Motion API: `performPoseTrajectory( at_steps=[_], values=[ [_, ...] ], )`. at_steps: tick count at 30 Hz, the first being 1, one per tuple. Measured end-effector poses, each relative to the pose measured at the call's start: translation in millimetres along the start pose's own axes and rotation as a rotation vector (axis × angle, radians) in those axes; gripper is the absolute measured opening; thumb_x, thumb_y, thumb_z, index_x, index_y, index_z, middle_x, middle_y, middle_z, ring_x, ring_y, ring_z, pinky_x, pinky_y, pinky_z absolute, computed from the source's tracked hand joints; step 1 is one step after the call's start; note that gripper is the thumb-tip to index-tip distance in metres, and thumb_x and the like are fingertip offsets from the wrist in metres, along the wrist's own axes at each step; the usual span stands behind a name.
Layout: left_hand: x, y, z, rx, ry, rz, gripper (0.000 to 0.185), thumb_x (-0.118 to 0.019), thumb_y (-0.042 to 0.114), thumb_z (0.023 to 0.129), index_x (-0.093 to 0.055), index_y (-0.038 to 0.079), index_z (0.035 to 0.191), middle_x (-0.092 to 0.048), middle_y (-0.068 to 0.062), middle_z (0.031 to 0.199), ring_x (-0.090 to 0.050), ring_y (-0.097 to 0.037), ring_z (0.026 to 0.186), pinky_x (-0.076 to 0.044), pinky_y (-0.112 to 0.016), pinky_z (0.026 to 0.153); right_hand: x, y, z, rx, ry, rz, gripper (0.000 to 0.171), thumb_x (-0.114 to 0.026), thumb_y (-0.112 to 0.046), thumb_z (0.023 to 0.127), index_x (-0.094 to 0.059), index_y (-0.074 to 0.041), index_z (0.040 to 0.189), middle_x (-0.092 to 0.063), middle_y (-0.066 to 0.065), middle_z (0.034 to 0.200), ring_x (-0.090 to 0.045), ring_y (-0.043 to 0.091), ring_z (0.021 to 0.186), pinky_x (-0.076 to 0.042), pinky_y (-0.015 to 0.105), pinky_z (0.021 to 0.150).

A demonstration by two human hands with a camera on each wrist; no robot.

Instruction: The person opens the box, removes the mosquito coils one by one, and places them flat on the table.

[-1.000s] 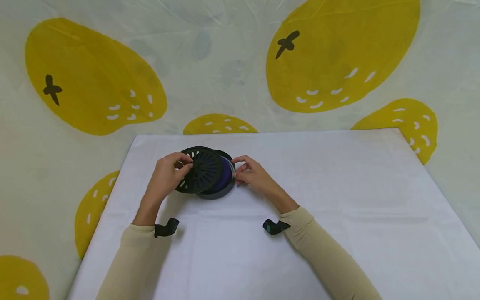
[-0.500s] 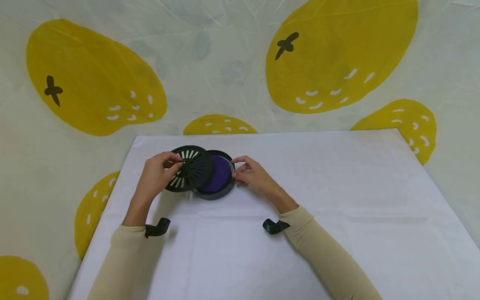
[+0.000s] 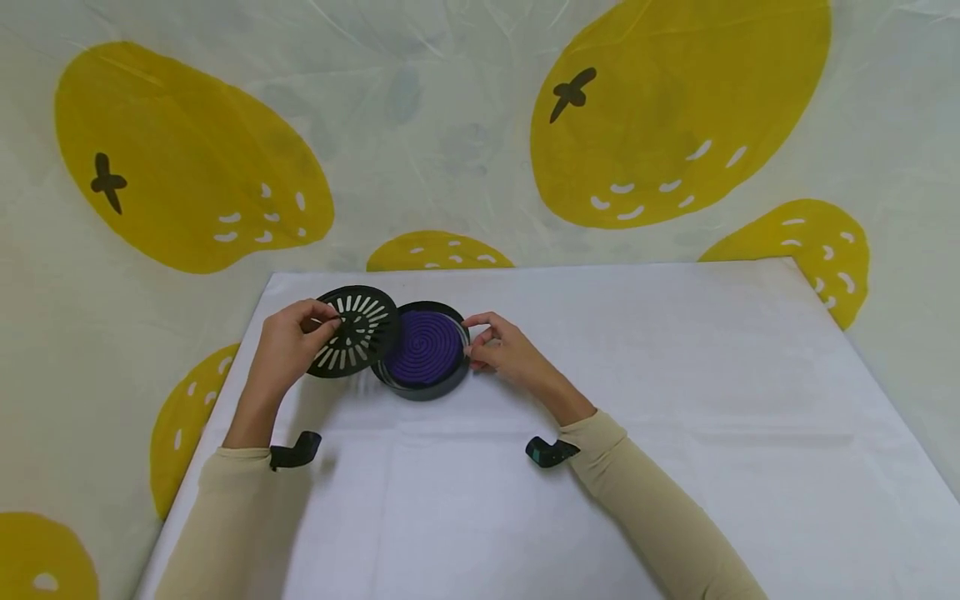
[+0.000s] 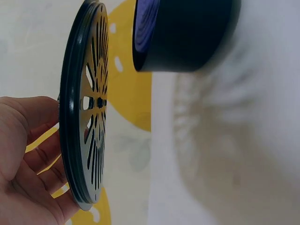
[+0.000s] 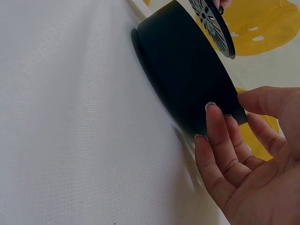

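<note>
On desk (image 3: 675,400): blk round holder (image 3: 424,387) w/ purple coil (image 3: 424,352). Left hand (image 3: 288,350) pinches slotted lid (image 3: 352,331), lifted leftward; right hand (image 3: 501,348) fingertips steady holder wall. Advice: keep lid level, base braced.

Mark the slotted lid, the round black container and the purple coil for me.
slotted lid (image 3: 356,331), head view, on its slotted face beside the left hand's thumb.
round black container (image 5: 187,89), right wrist view, on its outer side wall.
purple coil (image 3: 423,347), head view, middle of the spiral inside the container.
</note>
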State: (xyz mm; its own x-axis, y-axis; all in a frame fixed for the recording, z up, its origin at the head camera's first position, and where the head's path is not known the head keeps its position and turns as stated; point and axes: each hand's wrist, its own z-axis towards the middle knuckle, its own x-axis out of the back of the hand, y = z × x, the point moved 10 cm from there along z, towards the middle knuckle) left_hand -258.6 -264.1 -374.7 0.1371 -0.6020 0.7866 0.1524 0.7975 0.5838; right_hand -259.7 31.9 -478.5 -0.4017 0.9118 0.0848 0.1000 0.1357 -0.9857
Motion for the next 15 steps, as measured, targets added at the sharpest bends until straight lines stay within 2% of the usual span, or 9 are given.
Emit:
performPoseTrajectory(
  at_steps=[2,8,15],
  values=[
    [2.0,-3.0,1.5,0.012,0.006,0.003,0.011,-0.069,0.012,0.097,-0.071,0.007,0.106,-0.071,-0.011,0.102,-0.067,-0.026,0.086,-0.053,-0.029,0.076,0.2,0.7,0.7,-0.006,-0.001,0.001,0.045,-0.068,-0.008,0.095,-0.054,-0.013,0.137,-0.06,0.013,0.1,-0.069,0.04,0.09,-0.057,0.044,0.081],
    [8.8,-12.3,5.3,0.037,0.023,-0.009,0.014,-0.068,0.015,0.098,-0.071,0.005,0.108,-0.07,-0.013,0.103,-0.065,-0.027,0.086,-0.045,-0.013,0.071,0.2,0.3,-0.5,-0.024,0.004,0.001,0.044,-0.067,-0.008,0.095,-0.054,-0.013,0.137,-0.06,0.012,0.1,-0.069,0.04,0.092,-0.057,0.047,0.083],
    [12.2,-30.5,7.2,0.086,0.055,-0.049,0.017,-0.067,0.016,0.099,-0.07,0.003,0.11,-0.07,-0.015,0.106,-0.065,-0.025,0.09,-0.043,-0.008,0.072,0.2,-0.3,-1.1,-0.02,0.006,-0.023,0.043,-0.067,-0.009,0.096,-0.054,-0.014,0.137,-0.06,0.012,0.1,-0.07,0.037,0.092,-0.057,0.047,0.085]
  ],
)
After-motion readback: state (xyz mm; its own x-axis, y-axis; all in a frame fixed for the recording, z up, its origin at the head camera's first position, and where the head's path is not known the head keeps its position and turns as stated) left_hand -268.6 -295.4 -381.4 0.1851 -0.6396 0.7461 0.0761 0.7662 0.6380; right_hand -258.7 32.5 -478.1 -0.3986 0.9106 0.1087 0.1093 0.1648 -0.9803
